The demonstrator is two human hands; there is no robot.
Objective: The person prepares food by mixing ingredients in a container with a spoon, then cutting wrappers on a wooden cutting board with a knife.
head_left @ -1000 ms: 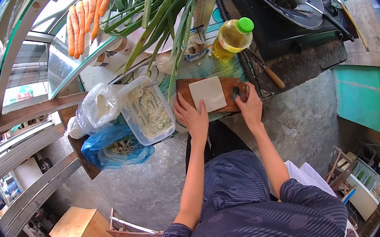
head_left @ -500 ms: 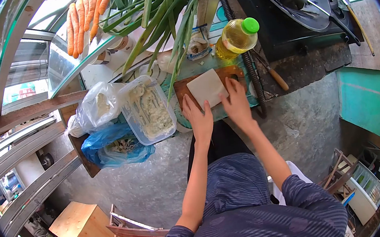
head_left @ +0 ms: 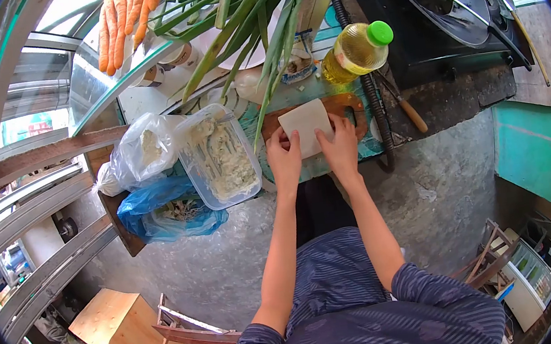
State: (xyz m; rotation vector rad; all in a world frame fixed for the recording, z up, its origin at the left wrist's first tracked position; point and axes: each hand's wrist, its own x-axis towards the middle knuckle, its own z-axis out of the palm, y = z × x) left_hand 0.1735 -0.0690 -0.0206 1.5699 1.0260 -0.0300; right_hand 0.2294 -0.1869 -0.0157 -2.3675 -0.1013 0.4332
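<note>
A square white wrapper stack lies over a brown wooden board. My left hand grips its lower left edge, thumb on top and fingers curled at the side. My right hand holds the lower right edge in the same way, thumb on top. Left of the board is a clear plastic tub with a pale, crumbly mix inside. A bottle of yellow oil with a green cap stands behind the board, to the right.
Long green leaves hang over the back of the table. Carrots lie on glass at the upper left. Plastic bags sit left of the tub. A stove with a black pan and a wooden-handled tool are at the right.
Both hands have closed on the wrapper stack's lower edges, where they lay more spread beside it before. The stack is turned straighter. The camera view has shifted slightly.
</note>
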